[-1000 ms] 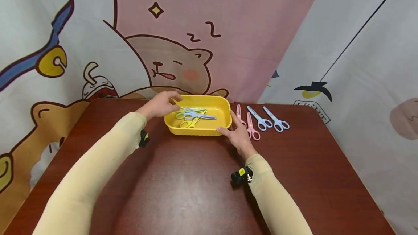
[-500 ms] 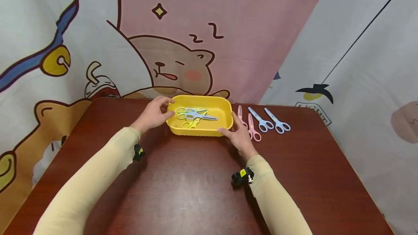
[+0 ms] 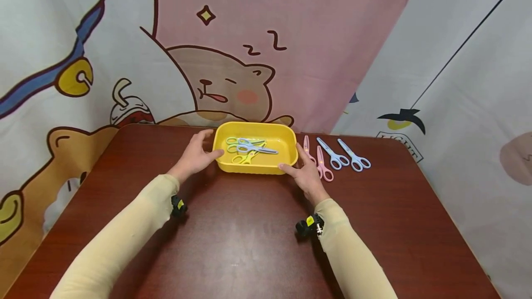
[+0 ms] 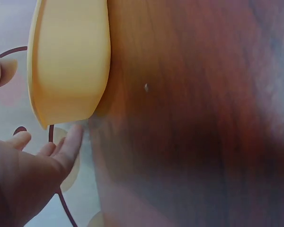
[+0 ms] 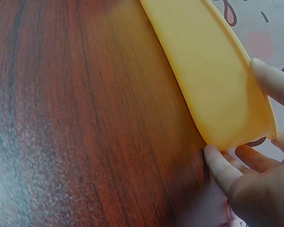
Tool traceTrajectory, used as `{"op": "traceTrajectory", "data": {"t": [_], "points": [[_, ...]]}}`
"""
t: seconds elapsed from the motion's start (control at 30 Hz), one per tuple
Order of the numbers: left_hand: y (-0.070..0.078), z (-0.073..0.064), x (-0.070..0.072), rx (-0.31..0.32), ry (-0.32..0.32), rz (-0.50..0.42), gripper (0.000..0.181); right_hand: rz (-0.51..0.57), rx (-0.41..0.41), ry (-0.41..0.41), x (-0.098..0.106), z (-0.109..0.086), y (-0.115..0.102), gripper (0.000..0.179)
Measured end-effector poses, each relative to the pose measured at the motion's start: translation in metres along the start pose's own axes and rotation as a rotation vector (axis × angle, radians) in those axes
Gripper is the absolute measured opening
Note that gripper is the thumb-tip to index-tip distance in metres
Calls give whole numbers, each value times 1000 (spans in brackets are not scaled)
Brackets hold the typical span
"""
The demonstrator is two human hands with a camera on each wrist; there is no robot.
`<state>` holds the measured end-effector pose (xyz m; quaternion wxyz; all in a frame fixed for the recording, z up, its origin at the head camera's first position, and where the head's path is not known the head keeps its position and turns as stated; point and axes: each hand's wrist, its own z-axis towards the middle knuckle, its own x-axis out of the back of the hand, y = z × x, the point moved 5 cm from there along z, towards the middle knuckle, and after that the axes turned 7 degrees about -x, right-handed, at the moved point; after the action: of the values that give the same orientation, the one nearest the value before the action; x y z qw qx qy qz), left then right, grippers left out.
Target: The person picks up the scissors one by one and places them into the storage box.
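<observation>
A yellow plastic tray (image 3: 259, 169) stands near the table's back edge. Inside it lie blue scissors (image 3: 262, 150) across yellow scissors (image 3: 241, 159) and green scissors (image 3: 231, 141). My right hand (image 3: 308, 179) holds the tray's right front corner, thumb at the front rim and fingers around the end wall; the right wrist view shows a fingertip (image 5: 212, 153) low at the tray's base. At the left end, my left hand (image 3: 194, 155) is spread with its thumb near the rim. In the left wrist view its fingers (image 4: 71, 144) sit just off the tray's end wall.
Right of the tray lie two pink scissors (image 3: 325, 172), partly hidden by my right hand, and two blue scissors (image 3: 338, 163) beside them. The dark wooden table (image 3: 245, 234) ends at a printed cloth (image 3: 316, 59) behind the tray.
My left hand has drawn back from over the tray, leftward and down, to its left end. The right hand has stayed at the right corner.
</observation>
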<state>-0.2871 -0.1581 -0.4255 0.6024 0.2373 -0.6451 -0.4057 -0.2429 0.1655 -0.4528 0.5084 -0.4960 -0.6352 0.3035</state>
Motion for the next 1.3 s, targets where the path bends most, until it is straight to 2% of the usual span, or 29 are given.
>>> {"op": "traceTrajectory", "data": {"t": [0.33, 0.43, 0.57, 0.7, 0.87, 1.07, 1.3], "points": [[-13, -7, -16, 137, -49, -206, 93, 11, -15, -7, -3, 3, 4, 97], [-16, -10, -20, 161, -53, -253, 93, 16, -14, -10, -4, 3, 4, 98], [-19, -13, -22, 161, -59, -313, 95, 13, -8, -8, -5, 3, 3, 98], [-20, -14, -24, 123, -82, -332, 100, -1, -2, -3, -5, 3, 3, 98], [-22, -14, -27, 102, -110, -309, 104, -21, -10, 4, -2, 3, 4, 97], [-22, -12, -28, 122, -118, -291, 106, -28, -12, 6, 1, 2, 3, 97], [-19, -11, -27, 151, -107, -313, 105, -22, 0, -5, 0, 1, 2, 97]]}}
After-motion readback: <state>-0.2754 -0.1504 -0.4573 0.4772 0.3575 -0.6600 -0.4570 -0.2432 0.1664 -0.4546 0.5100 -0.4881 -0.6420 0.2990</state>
